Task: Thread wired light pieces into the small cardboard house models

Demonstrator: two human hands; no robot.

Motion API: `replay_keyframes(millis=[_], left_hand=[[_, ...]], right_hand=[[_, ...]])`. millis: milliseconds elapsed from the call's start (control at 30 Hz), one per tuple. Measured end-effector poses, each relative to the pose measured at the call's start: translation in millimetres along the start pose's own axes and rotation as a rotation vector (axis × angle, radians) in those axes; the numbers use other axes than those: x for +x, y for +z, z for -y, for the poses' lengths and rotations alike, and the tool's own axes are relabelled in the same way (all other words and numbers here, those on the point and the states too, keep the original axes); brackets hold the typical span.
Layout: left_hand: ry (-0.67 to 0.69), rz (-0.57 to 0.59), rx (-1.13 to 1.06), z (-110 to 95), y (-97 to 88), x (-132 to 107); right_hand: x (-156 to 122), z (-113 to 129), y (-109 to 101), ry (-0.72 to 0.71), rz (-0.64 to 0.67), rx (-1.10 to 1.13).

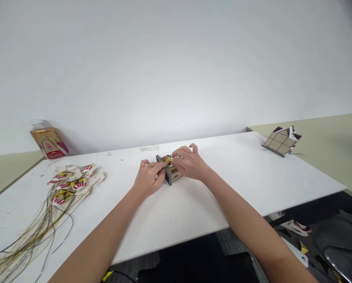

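Note:
A small grey and tan box with red and yellow printed labels stands at the middle of the white table. My left hand is closed in a pinch on a thin yellow cord at the box's left top. My right hand rests over the box's right side, fingers curled onto its top, where the cord crosses. Part of the box is hidden under both hands.
A pile of white, red and yellow paper tags with several long cords lies at the left. An orange carton stands at the back left. A gridded cardboard piece lies at the far right edge.

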State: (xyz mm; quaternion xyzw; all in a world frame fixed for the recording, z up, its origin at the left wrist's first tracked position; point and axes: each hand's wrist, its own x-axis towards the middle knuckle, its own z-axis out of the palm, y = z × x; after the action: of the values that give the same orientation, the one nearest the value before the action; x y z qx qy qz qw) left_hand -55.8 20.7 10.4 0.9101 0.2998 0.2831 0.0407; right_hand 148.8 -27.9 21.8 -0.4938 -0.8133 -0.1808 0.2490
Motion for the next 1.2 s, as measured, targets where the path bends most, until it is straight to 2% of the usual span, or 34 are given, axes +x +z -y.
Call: replay_keyframes(millis=[200,333,600,933,1033,1200], left_hand=[[0.071,-0.021,0.072,-2.8,-0.7,1.5],[0.062,-0.001,0.098,-3.9,-0.8,2.5],[0.033,-0.005,0.068,-3.0,0.4,2.1],[0.026,0.028,0.034,-4.4,-1.6,3.2],[0.013,0.037,0.048,-5.0,-2.7,5.0],[0.066,0.014,0.110,-4.2,-2.2,7.9]], right_hand=[[-1.3,0.2,-2.6,-0.017,0.026,0.005],[-3.0,-1.0,-5.6,-0.023,0.051,0.047],[-1.4,-3.9,-5.5,0.101,0.075,0.200],[-3.8,-8.2,-5.4,0.141,0.113,0.299],[-5.0,-8.5,-3.8,0.150,0.101,0.313],[-9.3,-7.2,2.9,0.153,0.062,0.284]])
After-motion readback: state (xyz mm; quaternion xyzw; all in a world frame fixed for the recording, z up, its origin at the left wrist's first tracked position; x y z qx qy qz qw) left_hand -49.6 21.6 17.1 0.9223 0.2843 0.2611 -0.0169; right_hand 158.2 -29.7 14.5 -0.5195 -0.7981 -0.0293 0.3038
